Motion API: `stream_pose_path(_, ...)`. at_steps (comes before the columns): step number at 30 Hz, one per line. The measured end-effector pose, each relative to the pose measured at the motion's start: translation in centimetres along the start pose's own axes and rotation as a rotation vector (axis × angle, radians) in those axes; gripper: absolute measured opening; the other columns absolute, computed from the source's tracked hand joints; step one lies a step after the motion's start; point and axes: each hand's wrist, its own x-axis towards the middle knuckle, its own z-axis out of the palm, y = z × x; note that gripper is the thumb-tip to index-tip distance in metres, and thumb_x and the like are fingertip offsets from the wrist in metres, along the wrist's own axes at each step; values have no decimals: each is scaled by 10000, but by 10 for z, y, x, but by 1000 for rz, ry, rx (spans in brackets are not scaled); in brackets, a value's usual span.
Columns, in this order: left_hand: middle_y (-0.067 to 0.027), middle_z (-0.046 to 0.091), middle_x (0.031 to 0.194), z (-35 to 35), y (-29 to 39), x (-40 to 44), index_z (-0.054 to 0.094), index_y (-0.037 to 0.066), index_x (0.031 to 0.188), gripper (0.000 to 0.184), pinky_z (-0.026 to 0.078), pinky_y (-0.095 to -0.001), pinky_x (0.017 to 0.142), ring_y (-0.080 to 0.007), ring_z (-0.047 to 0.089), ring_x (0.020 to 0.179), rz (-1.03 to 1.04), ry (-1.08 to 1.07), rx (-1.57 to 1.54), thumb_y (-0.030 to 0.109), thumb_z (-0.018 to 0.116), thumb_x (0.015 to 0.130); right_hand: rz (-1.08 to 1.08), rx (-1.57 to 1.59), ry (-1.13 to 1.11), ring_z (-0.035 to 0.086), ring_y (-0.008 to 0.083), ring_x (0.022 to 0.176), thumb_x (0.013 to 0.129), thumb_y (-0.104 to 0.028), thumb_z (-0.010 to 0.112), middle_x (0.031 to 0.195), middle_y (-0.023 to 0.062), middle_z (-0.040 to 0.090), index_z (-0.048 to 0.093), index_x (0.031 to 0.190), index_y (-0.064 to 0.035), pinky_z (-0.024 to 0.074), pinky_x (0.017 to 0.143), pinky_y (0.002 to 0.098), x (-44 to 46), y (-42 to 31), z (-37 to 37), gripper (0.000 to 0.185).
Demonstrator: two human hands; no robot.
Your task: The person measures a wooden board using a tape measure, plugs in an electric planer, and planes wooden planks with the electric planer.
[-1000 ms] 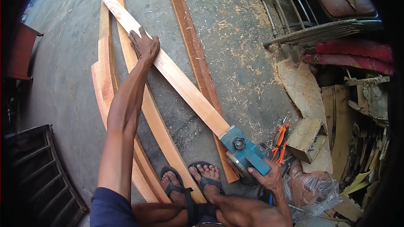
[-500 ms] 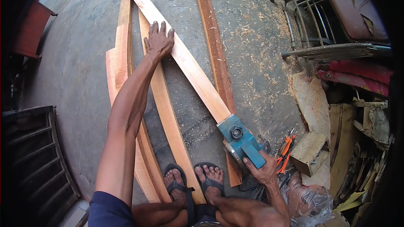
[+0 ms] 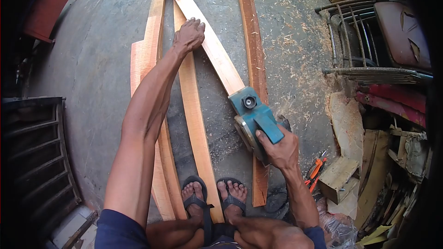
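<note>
My right hand (image 3: pixel 282 146) is wrapped around the handle of a teal electric planer (image 3: pixel 258 115). The planer sits on the near end of a pale wooden plank (image 3: pixel 217 60), covering that end. My left hand (image 3: pixel 190 34) grips the same plank farther up, its fingers bent over the wood. The plank lies at a slant, its far end over other boards. Below my left forearm runs a long light board (image 3: pixel 196 124), passing between my feet. Right of the planed plank lies a darker reddish board (image 3: pixel 254 41) with shavings on it.
Stepped pale boards (image 3: pixel 144 60) lie to the left. Wood shavings (image 3: pixel 295 37) litter the concrete floor. Orange-handled pliers (image 3: pixel 316 170) rest near a wooden block (image 3: pixel 339 177) at right. A metal-framed chair (image 3: pixel 360 37) and scrap wood line the right side; a dark metal rack (image 3: pixel 41 157) stands left.
The planer and my right hand have moved up and slightly left along the plank. My left fingers, stretched out before, are now curled on it. The whole view has shifted somewhat.
</note>
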Motion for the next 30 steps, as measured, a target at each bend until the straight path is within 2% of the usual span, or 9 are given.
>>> stream_pose_path(3,-294,456,1503,-24,18,-26,489,-45,1429,596,326,-432,1192,-400,384,1448,-33,25,-170,373,310,1044,-13,1,-23,738,372,738,845,-348,775,740,224,703,728,914,1,570,663,424,34,-24,13,359)
stream_pose_path(6,-306,602,1203,-22,54,-80,522,-57,1314,531,434,-506,988,-403,578,1149,-445,384,-470,351,304,1053,-25,11,-32,732,388,761,851,-371,759,764,229,708,730,910,-2,569,694,437,56,-42,22,375)
stream_pose_path(9,-269,599,1150,18,88,-179,505,-56,1221,365,451,-502,956,-402,594,1075,-451,480,-586,243,393,1045,-12,-8,-61,733,376,748,849,-379,754,751,228,707,731,897,7,568,701,435,74,-58,28,390)
stream_pose_path(11,-271,600,1126,48,120,-259,505,-28,1210,302,451,-485,957,-410,596,1071,-476,351,-706,208,433,1037,-15,1,-75,732,368,729,846,-397,748,731,217,706,734,891,12,566,699,433,88,-65,34,412)
stream_pose_path(15,-242,641,1029,72,175,-351,552,-51,1188,333,489,-467,863,-365,642,939,-644,-207,-724,220,542,994,-6,-72,-102,720,304,659,840,-413,741,693,195,705,742,882,37,564,660,419,108,-86,43,452)
stream_pose_path(19,-213,660,993,94,188,-350,559,-67,1231,420,507,-453,826,-323,661,887,-626,-196,-836,272,587,984,-42,-80,-78,711,289,635,833,-432,735,664,202,694,742,848,56,558,627,411,131,-100,56,488)
stream_pose_path(21,-198,681,1124,91,190,-332,545,-49,1315,492,506,-378,905,-264,655,1012,-726,-212,-1029,316,605,989,-73,-81,-51,692,270,603,831,-438,734,646,183,689,744,806,41,547,593,404,142,-106,63,480)
stream_pose_path(24,-204,677,1180,94,188,-310,515,-49,1372,565,503,-379,929,-258,654,1058,-676,-180,-1137,334,638,975,-107,-101,-34,614,186,524,825,-454,734,580,110,638,733,716,21,501,497,364,159,-112,70,487)
stream_pose_path(30,-214,660,1280,109,175,-293,452,-31,1447,680,476,-384,1006,-308,642,1157,-544,-182,-1022,406,650,966,-120,-84,-67,635,207,536,835,-470,719,624,117,683,745,719,-9,510,511,371,182,-122,78,476)
